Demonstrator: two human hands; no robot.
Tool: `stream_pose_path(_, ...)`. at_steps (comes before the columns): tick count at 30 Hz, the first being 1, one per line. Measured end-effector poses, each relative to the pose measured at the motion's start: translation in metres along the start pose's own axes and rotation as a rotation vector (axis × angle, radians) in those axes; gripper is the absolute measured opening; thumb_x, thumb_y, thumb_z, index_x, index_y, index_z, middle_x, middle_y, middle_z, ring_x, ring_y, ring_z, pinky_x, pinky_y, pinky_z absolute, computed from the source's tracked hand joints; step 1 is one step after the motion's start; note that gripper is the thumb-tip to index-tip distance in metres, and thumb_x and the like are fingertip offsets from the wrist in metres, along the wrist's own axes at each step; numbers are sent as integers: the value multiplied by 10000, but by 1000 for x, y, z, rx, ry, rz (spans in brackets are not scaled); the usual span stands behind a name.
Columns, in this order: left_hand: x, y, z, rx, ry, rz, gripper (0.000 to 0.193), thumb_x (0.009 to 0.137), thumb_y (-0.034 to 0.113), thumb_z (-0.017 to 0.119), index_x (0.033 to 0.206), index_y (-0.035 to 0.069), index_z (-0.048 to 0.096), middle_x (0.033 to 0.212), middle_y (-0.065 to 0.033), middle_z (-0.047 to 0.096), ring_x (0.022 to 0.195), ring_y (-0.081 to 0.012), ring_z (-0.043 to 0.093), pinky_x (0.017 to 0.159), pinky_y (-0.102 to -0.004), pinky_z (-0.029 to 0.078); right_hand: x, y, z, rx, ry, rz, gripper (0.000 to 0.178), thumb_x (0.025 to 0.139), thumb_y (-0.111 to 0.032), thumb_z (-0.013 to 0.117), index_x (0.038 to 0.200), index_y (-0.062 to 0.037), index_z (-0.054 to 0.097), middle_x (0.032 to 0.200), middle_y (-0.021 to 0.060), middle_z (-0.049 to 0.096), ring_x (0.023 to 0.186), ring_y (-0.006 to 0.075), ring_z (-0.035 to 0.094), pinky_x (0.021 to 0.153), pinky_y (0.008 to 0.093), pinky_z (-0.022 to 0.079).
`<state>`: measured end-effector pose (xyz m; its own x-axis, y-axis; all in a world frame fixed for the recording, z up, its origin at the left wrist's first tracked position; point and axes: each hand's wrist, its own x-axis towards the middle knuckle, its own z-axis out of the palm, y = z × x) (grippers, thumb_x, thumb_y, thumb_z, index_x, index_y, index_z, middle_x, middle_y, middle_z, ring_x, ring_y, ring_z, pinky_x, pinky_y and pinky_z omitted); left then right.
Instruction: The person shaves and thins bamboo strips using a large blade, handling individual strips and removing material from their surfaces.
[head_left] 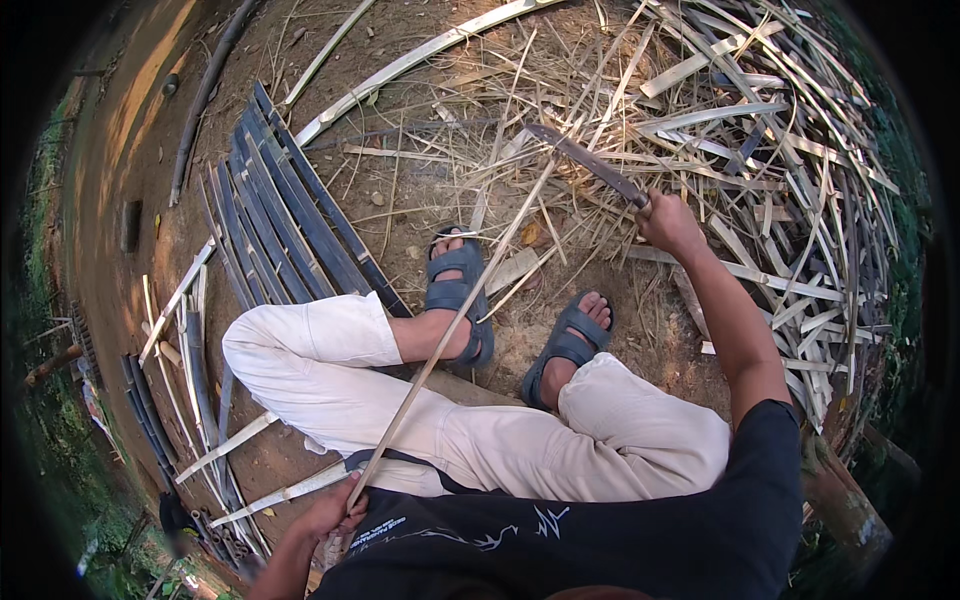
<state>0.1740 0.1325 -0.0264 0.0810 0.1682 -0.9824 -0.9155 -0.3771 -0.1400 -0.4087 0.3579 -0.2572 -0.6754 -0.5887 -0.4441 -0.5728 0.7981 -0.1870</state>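
Observation:
A long, thin bamboo strip (430, 365) slants across my lap, running from my left hip up to the ground beyond my feet. My left hand (335, 508), low by my waist, is closed around its near end. Out at arm's length, my right hand (670, 222) grips the handle of a long-bladed knife (590, 162). Its dark blade points to the far left, with the tip close to the strip's far end. Whether blade and strip touch, I cannot tell.
Beyond my sandalled feet lies a litter of thin shavings (570, 130). A large heap of split bamboo (790, 200) covers the right side. Dark bamboo slats (290, 215) lie in a row at left, and more bamboo lengths (205, 400) rest beside my left knee.

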Motion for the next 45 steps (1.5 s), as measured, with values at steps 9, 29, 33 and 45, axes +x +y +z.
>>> stream_pose_path(9,2,-4,-6,-152,-137,-34,675,1018,649,185,616,141,370,484,21,322,392,-104,260,369,-270,245,10,-16,-2,-31,-5,76,293,868,-240,629,1055,-14,626,966,240,696,889,419,685,813,510,545)
stream_pose_path(29,9,-14,6,-14,-46,128,719,928,788,201,804,128,456,588,54,350,414,-46,259,365,-217,219,-91,-85,27,257,4,-326,292,777,-190,719,961,-38,549,813,193,650,758,399,667,701,490,540)
stream_pose_path(33,12,-17,-2,-22,-105,79,734,927,793,184,796,133,477,563,60,332,433,-43,293,374,-215,216,-144,-116,41,210,-24,-718,314,717,-171,720,946,-54,539,777,144,639,740,357,676,669,467,542)
stream_pose_path(45,31,-34,11,-116,6,82,736,912,812,204,723,159,486,547,88,339,418,-38,265,376,-211,173,-110,-111,25,168,-47,-488,304,747,-150,706,948,-13,523,797,203,654,732,419,662,671,509,529)
